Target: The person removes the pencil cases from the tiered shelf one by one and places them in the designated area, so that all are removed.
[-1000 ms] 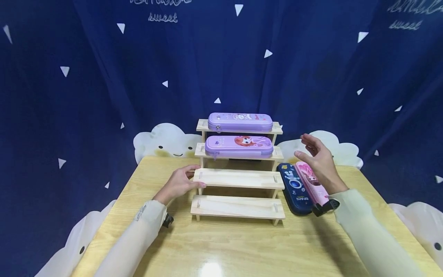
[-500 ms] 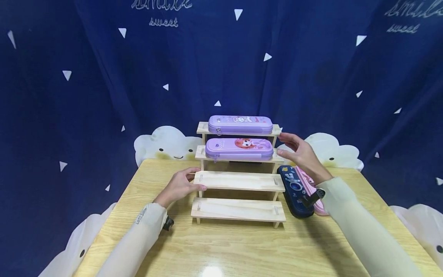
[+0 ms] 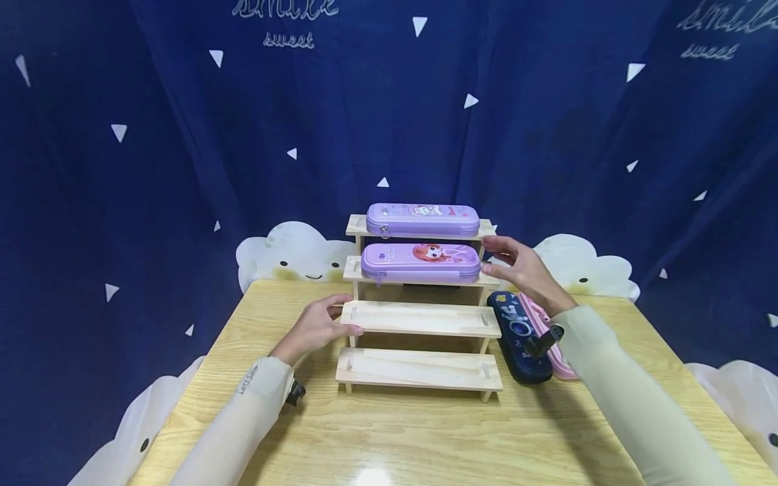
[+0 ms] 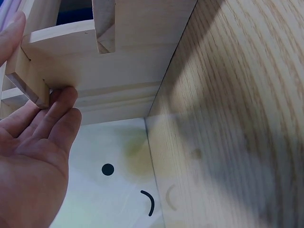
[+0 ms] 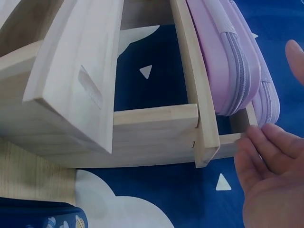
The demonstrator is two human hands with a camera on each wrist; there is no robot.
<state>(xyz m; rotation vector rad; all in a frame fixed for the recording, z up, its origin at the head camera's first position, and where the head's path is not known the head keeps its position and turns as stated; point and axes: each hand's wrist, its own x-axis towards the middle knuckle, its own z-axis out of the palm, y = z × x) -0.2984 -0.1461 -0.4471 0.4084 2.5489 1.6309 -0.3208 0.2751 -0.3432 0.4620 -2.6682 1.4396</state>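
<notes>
In the centre of the head view, a pale wooden rack (image 3: pixel 419 318) with four steps stood on the light wood bench (image 3: pixel 340 432). A left hand (image 3: pixel 315 329), left of centre, gripped the left end of its second step from the bottom: the thumb lay on top while the other fingers (image 4: pixel 59 111) reached round behind and below, as the left wrist view showed at its left edge.

A right hand (image 3: pixel 523 268), right of centre, was at the right end of the two upper steps. Its fingers were extended, with the thumb spread well apart from them. In the right wrist view the fingertips came up to the end of a wooden side piece at lower right; whether they touched it could not be told.

A lilac case with a red-haired figure (image 3: pixel 419 263) lay lengthwise on the second step from the top, just beside the right thumb. Above and behind it, a lilac case with a white character (image 3: pixel 422 219) lay on the top step.

At the rack's right, a navy space-print case (image 3: pixel 516 331) lay on the bench, with a pink case (image 3: pixel 562 363) alongside, partly hidden by the right arm. A dark blue curtain (image 3: pixel 389 101) with white triangles filled the upper frame.
</notes>
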